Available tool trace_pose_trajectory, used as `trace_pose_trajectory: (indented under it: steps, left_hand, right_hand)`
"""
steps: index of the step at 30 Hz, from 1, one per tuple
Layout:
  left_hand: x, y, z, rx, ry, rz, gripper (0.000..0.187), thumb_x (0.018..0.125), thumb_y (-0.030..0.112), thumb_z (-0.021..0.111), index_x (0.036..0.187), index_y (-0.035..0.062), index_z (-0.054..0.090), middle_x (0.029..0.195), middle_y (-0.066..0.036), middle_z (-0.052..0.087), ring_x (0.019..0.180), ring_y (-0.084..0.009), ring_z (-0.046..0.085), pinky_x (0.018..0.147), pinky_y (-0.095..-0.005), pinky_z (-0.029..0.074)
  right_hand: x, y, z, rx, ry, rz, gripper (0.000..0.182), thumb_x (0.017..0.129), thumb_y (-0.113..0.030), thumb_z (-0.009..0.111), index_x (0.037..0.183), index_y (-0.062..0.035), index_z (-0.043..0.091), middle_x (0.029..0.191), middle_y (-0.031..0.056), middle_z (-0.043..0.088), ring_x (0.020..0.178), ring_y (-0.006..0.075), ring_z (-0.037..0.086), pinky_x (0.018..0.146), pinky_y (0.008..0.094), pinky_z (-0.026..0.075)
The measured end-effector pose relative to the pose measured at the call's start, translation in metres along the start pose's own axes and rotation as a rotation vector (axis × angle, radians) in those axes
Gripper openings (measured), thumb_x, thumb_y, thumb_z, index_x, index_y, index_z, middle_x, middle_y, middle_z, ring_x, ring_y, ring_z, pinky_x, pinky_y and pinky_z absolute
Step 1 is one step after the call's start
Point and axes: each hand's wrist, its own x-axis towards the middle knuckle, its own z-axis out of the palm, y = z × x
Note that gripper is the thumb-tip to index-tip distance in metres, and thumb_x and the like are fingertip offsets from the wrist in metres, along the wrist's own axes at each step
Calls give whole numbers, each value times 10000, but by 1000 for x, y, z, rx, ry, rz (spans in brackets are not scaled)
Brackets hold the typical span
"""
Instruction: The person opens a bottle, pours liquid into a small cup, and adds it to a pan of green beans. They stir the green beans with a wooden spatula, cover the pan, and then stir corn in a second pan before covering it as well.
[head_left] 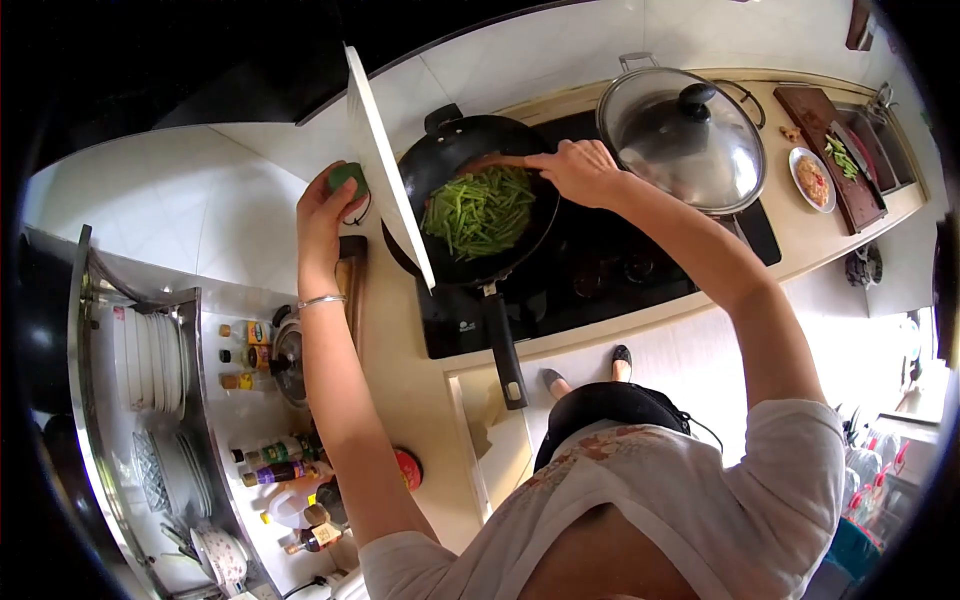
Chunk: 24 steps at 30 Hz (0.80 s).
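Chopped green vegetables (pixel 480 212) lie in a black wok (pixel 545 215) on the dark glass hob (pixel 590 275). My right hand (pixel 580 172) grips the handle of a brown spatula (pixel 503 160), whose far end is among the vegetables at the wok's back. To the left of the wok, my left hand (pixel 333 200) is wrapped round a green object (pixel 348 178) with a thin dark cord below it. A white panel (pixel 385 165), seen nearly edge-on, stands between my left hand and the wok and hides part of the wok's left side.
A large steel pot with a glass lid (pixel 680 140) sits on the hob's right. Beyond are a plate of food (pixel 811 180) and a cutting board (pixel 858 210) with a knife, beside the sink (pixel 880 140). Open drawers with dishes (pixel 155 360) and bottles (pixel 280 450) are at left.
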Motion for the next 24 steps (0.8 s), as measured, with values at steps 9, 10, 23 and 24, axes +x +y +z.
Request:
trace_pose_trajectory:
  steps: [9, 10, 23, 24]
  left_hand:
    - [15, -4, 11, 216, -14, 15, 394, 750, 88, 568, 1087, -64, 432, 960, -105, 519, 848, -171, 526, 752, -283, 464]
    - [16, -4, 11, 215, -18, 17, 394, 750, 88, 568, 1087, -64, 432, 960, -105, 519, 848, -171, 526, 752, -283, 464]
    - [37, -10, 40, 824, 22, 133, 443, 648, 226, 648, 995, -19, 523, 883, -140, 592, 777, -223, 573, 697, -303, 444]
    - [37, -8, 43, 915, 17, 145, 444, 650, 237, 644, 996, -13, 523, 895, -147, 588, 796, -238, 572, 712, -312, 444]
  right_hand:
    - [-13, -8, 43, 331, 20, 332, 305, 811, -233, 441, 1103, -165, 499, 909, 129, 582, 856, 295, 537, 736, 374, 415]
    - [-17, -9, 37, 352, 2, 341, 309, 810, -237, 442, 1103, -156, 499, 924, 127, 579, 867, 292, 534, 740, 368, 415]
    - [-34, -15, 16, 136, 107, 426, 306, 810, -192, 418, 1103, -151, 497, 708, 147, 583, 674, 301, 570, 592, 384, 436]
    - [-36, -17, 14, 158, 110, 436, 304, 812, -196, 417, 1102, -150, 497, 708, 146, 584, 679, 299, 570, 595, 382, 438]
